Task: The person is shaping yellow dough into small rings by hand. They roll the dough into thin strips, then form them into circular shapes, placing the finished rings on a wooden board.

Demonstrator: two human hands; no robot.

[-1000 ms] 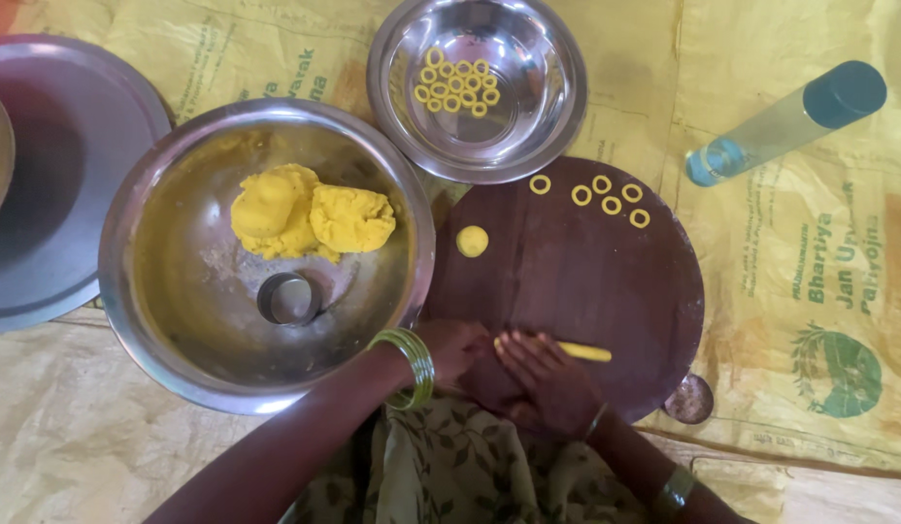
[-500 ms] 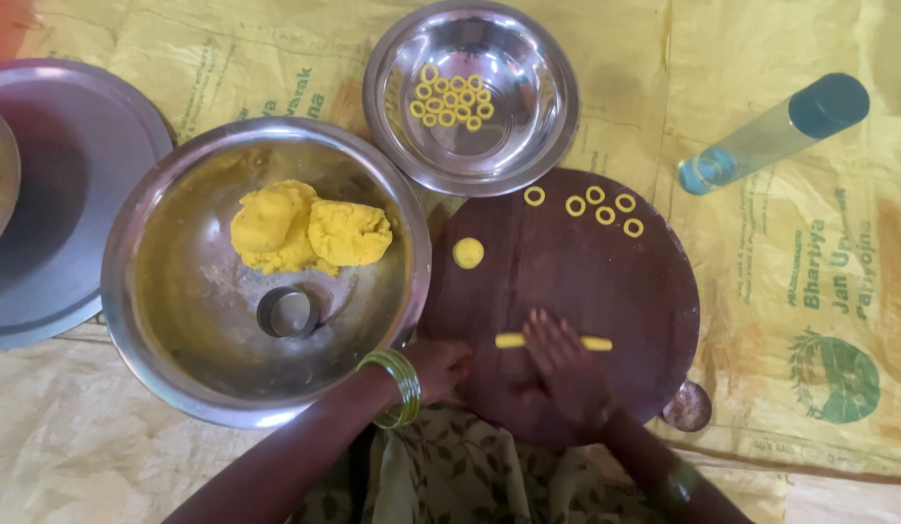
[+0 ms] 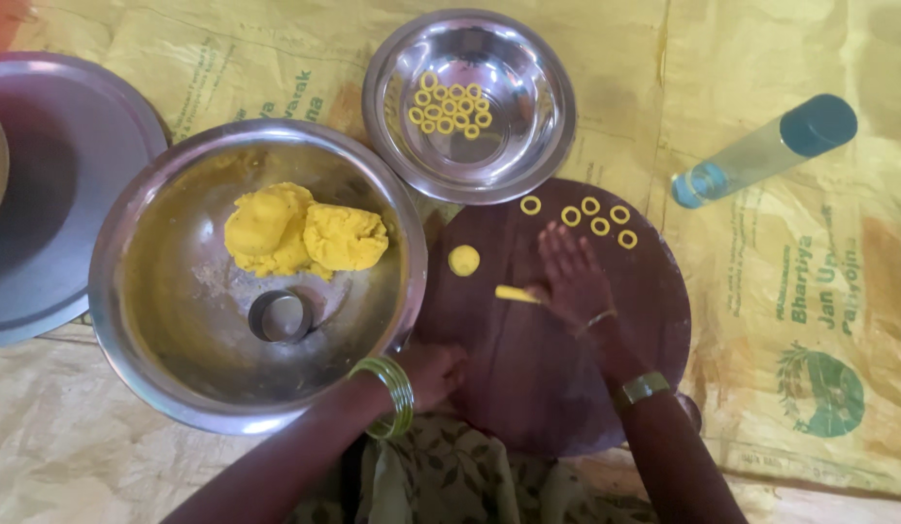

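My right hand (image 3: 575, 281), fingers flat and together, presses the dough strip (image 3: 517, 293) against the round board (image 3: 528, 388); my left hand (image 3: 433, 374), fingers curled, steadies its edge.

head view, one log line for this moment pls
right hand: flat on dough strip on round board | left hand: at board edge | dough rings: far side of board | big bowl: two dough lumps

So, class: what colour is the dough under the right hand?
Yellow; the dough rolled under the right hand shows best in the head view.
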